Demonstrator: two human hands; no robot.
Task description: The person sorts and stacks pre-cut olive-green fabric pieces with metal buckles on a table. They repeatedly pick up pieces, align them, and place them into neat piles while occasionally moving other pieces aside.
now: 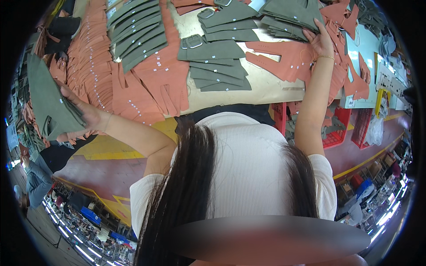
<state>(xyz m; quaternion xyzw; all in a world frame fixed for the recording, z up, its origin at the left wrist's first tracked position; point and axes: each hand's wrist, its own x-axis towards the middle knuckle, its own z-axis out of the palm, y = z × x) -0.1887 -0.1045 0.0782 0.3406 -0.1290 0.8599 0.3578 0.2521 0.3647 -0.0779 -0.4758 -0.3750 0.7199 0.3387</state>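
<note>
My left hand (84, 116) is held out to the left, closed on a stack of dark green cut fabric pieces (51, 99) with a small white sticker. My right hand (320, 41) reaches to the far right of the table, its thumb and fingers gripping the edge of another stack of green cut pieces (290, 15). Part of its grip is hidden at that edge. Just below this hand lies a salmon-coloured cut piece (288, 60) with slots. Further green pieces (217, 66) are fanned out on the table between my hands, one with a covered buckle (191, 41).
Long overlapping rows of salmon pieces (94, 57) cover the table's left side, beside fanned green pieces (137, 33). Red crates (339, 128) stand under the table at right. A yellow-handled tool (380, 99) hangs there. Another person's sleeve (39, 179) shows at lower left.
</note>
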